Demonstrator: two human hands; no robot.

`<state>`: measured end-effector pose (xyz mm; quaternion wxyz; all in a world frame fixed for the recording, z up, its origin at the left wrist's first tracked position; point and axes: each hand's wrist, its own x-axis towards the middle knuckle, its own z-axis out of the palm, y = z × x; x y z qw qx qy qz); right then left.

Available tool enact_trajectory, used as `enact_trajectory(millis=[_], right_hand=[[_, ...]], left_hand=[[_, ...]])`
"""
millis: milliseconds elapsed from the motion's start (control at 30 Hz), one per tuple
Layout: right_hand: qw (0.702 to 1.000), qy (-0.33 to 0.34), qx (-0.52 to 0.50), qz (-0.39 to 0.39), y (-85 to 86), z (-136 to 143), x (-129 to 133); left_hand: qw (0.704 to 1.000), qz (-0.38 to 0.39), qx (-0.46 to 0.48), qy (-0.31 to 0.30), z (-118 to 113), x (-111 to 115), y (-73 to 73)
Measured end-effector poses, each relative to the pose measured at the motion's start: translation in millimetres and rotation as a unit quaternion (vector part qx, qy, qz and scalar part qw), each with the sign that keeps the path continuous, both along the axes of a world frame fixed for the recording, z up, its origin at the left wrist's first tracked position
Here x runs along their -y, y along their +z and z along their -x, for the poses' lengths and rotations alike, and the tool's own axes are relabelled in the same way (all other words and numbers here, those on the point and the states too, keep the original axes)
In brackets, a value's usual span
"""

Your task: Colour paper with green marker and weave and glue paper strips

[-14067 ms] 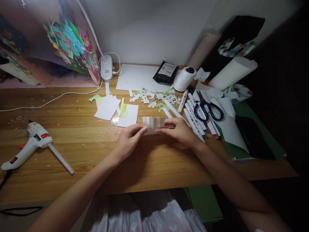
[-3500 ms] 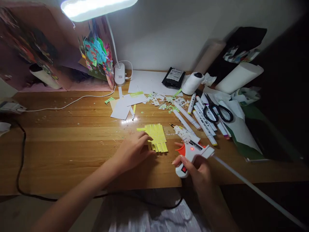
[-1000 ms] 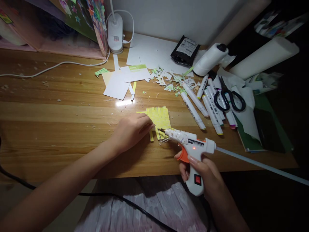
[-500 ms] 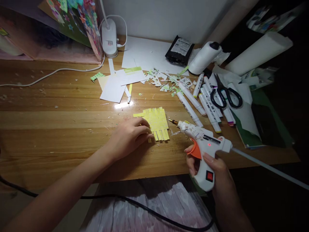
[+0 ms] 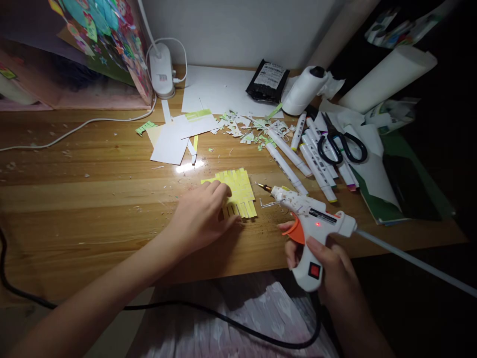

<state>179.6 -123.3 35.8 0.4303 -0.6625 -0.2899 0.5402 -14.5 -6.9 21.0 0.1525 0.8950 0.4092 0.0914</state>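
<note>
a: where was the yellow woven mat (image 5: 244, 186)?
b: on the worktop (image 5: 93, 209), mid scene, toward the near edge. lay flat as far as it showed, left part under the left hand (image 5: 203, 209).

a: how far along?
b: weave looked mostly done: strips crossed in a close grid. edges looked unfinished. loose strip ends (image 5: 246, 210) stuck out along the near side, and one strip poked out past the left side. my read: edge work was what was left.

a: any glue on it?
b: couldn't tell. no bead i could make out at that size.

a: left hand state?
b: fingers bent over the mat, thumb held apart from them near the loose ends. no pinch visible. looked like it was steadying the piece.

a: right hand?
b: right hand (image 5: 331, 258) was wrapped round the grip of the glue gun (image 5: 313, 214), a finger at the orange trigger (image 5: 296, 231). couldn't tell if it was squeezed. red light (image 5: 317, 223) was lit.

a: nozzle touching?
b: no. nozzle (image 5: 265, 187) pointed left, just right of the mat, apart from it. thin strands (image 5: 272, 203) hung below the barrel.

a: rest of the worktop?
b: paper scraps (image 5: 238, 127) and white card (image 5: 169, 144) far side, markers (image 5: 316, 169) and scissors (image 5: 337, 135) to the right. neither hand was on those.
</note>
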Motion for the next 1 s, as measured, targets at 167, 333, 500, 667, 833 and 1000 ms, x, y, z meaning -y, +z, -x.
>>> enact_trajectory(millis=[167, 333, 500, 667, 833, 1000], right_hand=[[1.000, -0.004, 0.024, 0.000, -1.2, 2, 3], [1.000, -0.012, 0.024, 0.006, -2.8, 1, 4], [0.999, -0.022, 0.028, 0.022, -4.7, -2, 9], [0.999, 0.000, 0.034, 0.024, -5.8, -1, 10], [0.995, 0.046, 0.064, 0.069, -4.7, 2, 4], [0.985, 0.116, 0.106, 0.077, -7.0, 0, -2]], left_hand=[[0.996, -0.027, -0.080, -0.025, -16, -5, 8.3], [0.996, -0.029, -0.083, -0.033, -19, -4, 11.7], [0.998, 0.007, -0.051, -0.029, -18, -5, 13.1], [0.998, 0.069, 0.011, -0.004, -14, -15, 9.0], [0.994, 0.095, 0.051, 0.025, -11, -23, 2.4], [0.993, 0.091, 0.070, 0.028, -9, -25, -2.2]])
